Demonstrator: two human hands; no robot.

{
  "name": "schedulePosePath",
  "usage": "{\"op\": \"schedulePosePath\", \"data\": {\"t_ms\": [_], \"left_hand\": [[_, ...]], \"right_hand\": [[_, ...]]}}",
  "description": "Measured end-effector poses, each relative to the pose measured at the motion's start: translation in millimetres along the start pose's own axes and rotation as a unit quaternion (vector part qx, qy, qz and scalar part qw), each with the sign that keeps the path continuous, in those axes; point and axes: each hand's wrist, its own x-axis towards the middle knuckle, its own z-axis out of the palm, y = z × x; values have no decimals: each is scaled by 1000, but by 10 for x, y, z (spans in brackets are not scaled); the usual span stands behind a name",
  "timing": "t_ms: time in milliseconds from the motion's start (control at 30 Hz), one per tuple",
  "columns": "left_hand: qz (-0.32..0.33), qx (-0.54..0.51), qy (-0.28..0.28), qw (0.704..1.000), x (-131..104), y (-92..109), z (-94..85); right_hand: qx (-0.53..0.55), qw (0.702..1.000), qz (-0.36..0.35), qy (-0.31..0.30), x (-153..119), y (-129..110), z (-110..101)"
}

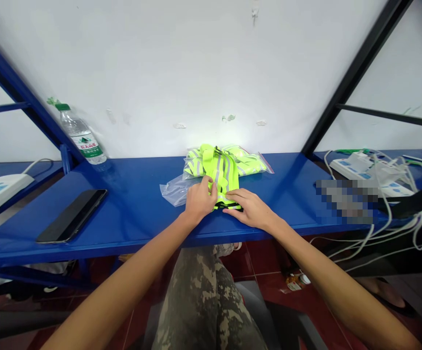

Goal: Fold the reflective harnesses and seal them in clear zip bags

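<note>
Neatly folded fluorescent-yellow fabric (228, 177), striped with grey bands, is laid on the smooth blue bench (134, 199) beside crinkled clear plastic (176, 191). Its left edge is touched by the left hand (200, 198), fingers curled, though whether cloth is pinched cannot be told; its right edge is met by the right hand (251, 209), fingers extended, thumb spread apart.

Backs onto a bright white wall (196, 68), scarred low down by small rough patches (179, 125). Has a blue tabletop (134, 194) set along it, flanked by a slanting blue frame (14, 83) at left and a black frame (355, 73) at right. Drops below to dark red floor tiles (263, 257) with pale joints.
</note>
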Motion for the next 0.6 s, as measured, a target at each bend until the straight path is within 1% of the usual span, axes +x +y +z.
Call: {"op": "schedulePosePath", "data": {"t_ms": [200, 267, 333, 400, 500, 533, 600], "left_hand": [[40, -89, 65, 993, -48, -4, -22], [61, -119, 76, 988, -59, -1, -35], [85, -145, 72, 983, -73, 2, -48], [109, -158, 54, 980, -89, 5, -56], [143, -147, 38, 978, -110, 16, -52], [156, -138, 41, 977, -114, 22, -46], [177, -114, 65, 976, -115, 33, -30]], "right_hand": [[15, 1000, 24, -1, 39, -13, -36], [12, 999, 36, -6, 56, -9, -52], [9, 999, 49, -13, 74, -1, -64], [8, 998, 62, -22, 90, 10, -72], [7, 997, 70, -28, 116, 32, -70], [5, 997, 69, -26, 126, 41, -67], [0, 998, 65, -19, 146, 56, -58]]}}
